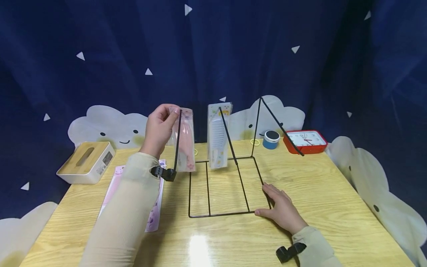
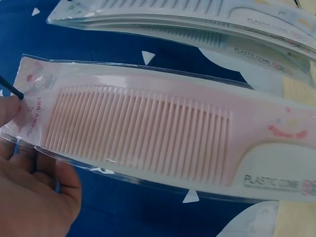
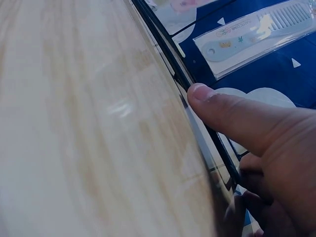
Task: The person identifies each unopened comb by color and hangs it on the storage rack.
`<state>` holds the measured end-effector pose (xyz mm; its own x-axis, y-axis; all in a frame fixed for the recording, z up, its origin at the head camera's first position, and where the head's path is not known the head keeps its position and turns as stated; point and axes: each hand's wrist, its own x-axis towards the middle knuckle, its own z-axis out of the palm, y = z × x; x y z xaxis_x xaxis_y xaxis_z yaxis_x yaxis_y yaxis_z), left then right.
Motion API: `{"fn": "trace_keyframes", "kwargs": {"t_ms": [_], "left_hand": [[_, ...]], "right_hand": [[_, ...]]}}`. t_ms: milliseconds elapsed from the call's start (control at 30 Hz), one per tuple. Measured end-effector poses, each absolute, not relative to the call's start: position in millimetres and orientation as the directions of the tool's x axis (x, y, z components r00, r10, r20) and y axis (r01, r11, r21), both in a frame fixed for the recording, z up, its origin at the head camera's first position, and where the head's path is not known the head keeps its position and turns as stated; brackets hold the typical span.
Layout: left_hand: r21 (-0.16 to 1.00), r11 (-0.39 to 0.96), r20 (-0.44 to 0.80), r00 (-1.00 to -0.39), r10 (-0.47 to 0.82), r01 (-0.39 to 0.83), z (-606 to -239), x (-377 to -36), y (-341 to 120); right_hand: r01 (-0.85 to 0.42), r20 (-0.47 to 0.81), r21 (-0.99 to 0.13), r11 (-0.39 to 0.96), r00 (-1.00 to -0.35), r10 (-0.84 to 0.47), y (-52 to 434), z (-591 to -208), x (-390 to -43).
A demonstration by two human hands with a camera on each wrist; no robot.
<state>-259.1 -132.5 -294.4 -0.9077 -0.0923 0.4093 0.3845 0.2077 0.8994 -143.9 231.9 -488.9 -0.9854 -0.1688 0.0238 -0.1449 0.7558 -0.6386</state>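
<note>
My left hand [image 1: 158,128] pinches the top of a clear-packaged pink comb [image 2: 138,128] between thumb and fingers. The comb hangs upright beside the left rod [image 1: 178,141] of a black wire rack [image 1: 230,213], and the rod's tip is at the pack's top, by my thumb. Several packaged pale blue combs [image 1: 218,135] hang on the middle rod. At the rack base's front right corner, my right hand [image 1: 283,211] holds the frame, thumb at the front bar and fingers over the side bar. In the right wrist view the thumb tip touches the black bar; the other fingers are partly hidden.
More packaged pink combs [image 1: 154,217] lie on the table under my left forearm. A tissue box [image 1: 85,163] with a wooden lid stands at the left. Behind the rack's right side are a blue round speaker-like object [image 1: 271,140] and a red clock [image 1: 308,141].
</note>
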Motion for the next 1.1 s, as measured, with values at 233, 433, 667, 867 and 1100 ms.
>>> {"fn": "trace_keyframes", "kwargs": {"t_ms": [233,433,667,867,1100], "left_hand": [[0.906,0.203,0.396,-0.914,-0.09,0.373,-299,-259,-135],[0.923,0.175,0.364,-0.925,-0.109,0.343,-313,-260,-154],[0.954,0.259,0.197,-0.966,-0.168,0.15,-372,-269,-198],[0.891,0.445,-0.001,-0.979,-0.203,-0.093,-425,-269,-229],[0.77,0.607,-0.149,-0.981,-0.126,-0.195,-448,-269,-248]], "right_hand": [[-0.141,0.021,-0.639,0.756,-0.986,-0.166,232,-489,-143],[-0.146,0.023,-0.637,0.757,-0.985,-0.17,232,-490,-144],[-0.147,0.027,-0.636,0.757,-0.985,-0.168,232,-490,-144],[-0.142,0.022,-0.638,0.757,-0.986,-0.165,232,-491,-144],[-0.143,0.025,-0.641,0.754,-0.986,-0.166,231,-490,-144]]}}
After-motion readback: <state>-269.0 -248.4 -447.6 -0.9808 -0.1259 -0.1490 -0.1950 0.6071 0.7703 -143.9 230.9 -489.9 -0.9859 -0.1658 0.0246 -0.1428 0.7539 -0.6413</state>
